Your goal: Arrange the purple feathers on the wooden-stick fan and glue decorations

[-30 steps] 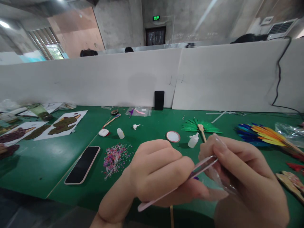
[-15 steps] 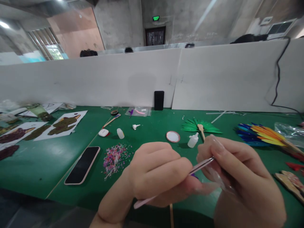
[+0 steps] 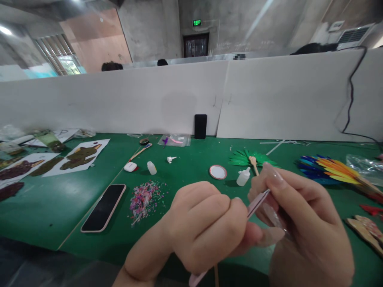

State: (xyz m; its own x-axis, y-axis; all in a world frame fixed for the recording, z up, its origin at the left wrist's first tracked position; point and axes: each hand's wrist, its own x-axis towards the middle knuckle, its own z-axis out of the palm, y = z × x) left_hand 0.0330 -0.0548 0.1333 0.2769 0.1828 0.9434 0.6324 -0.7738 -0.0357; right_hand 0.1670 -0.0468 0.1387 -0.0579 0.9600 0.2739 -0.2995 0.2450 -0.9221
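Note:
My left hand point(image 3: 209, 223) is closed around slim pink tweezers point(image 3: 256, 204), whose far end sticks out below the palm. Their narrow tips reach my right thumb. My right hand point(image 3: 305, 215) is closed in a pinch on a clear plastic piece point(image 3: 271, 215), largely hidden by the fingers. Whatever lies between the tweezer tips is too small to make out. Below my left hand, part of a thin wooden stick point(image 3: 216, 275) shows. Beyond the hands are a white squeeze bottle point(image 3: 243, 177) and a green feathery fan point(image 3: 239, 158) on a wooden handle.
A pile of colourful bits point(image 3: 145, 201) and a pink-edged phone point(image 3: 104, 208) lie at left on the green table. Behind them are a small bottle point(image 3: 151, 168), a round lid point(image 3: 218, 172) and a plastic bag point(image 3: 182, 140). Blue, orange and yellow feathery pieces point(image 3: 335, 169) lie right. A white partition point(image 3: 134, 101) stands behind.
My left hand has turned slightly, so the tweezers now slope more steeply with their rear end lower. The purple bit seen beneath them is hidden now. My right hand has shifted slightly.

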